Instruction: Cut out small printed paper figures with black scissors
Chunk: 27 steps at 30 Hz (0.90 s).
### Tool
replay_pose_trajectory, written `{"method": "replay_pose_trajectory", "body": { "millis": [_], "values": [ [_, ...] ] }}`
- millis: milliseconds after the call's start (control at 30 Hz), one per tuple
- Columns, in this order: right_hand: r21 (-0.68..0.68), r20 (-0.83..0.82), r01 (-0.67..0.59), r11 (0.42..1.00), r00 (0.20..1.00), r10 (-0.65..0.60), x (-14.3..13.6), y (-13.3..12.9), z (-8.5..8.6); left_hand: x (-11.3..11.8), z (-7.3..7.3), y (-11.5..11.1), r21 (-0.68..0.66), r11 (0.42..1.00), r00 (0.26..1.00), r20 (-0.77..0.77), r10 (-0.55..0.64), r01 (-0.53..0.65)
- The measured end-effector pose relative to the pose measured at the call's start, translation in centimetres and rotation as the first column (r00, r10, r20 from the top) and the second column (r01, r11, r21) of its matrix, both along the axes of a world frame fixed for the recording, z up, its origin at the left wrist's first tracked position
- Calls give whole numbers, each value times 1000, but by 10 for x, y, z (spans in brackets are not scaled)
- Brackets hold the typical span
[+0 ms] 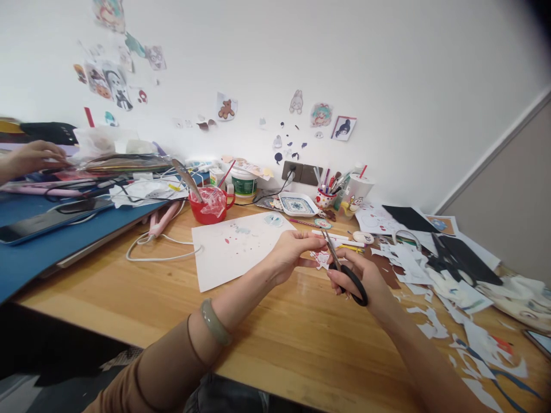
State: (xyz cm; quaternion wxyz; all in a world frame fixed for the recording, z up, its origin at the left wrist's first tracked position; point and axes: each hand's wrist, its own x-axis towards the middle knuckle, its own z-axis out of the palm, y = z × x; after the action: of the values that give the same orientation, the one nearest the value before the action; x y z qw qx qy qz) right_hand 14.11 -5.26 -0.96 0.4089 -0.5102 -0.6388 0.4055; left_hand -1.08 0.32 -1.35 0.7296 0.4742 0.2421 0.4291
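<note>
My right hand [359,272] grips black-handled scissors [353,285], their metal blades pointing up and to the left. The blade tips are close to the fingertips of my left hand [297,250]. That hand is pinched closed on a small paper cutout [321,260] with red and white markings, which shows just below its fingers. Whether the blades touch the paper, I cannot tell. Left of my hands, a white sheet [224,261] with small coloured cut pieces lies on the wooden table [275,338].
A red mug [209,206], a white tray [298,205] and a pen cup [326,198] stand along the back. Paper scraps [430,327] and a second pair of scissors [450,258] lie at right. Another person's hand [37,160] is over the cluttered blue surface [26,252] at left.
</note>
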Motion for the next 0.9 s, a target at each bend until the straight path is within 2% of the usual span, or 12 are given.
{"method": "replay_pose_trajectory", "body": {
  "millis": [900],
  "values": [
    [6,12,-6,1000,1000,6,1,0,-1,-1,1,0,20,1000,1000,13,-13,13]
  ]
}}
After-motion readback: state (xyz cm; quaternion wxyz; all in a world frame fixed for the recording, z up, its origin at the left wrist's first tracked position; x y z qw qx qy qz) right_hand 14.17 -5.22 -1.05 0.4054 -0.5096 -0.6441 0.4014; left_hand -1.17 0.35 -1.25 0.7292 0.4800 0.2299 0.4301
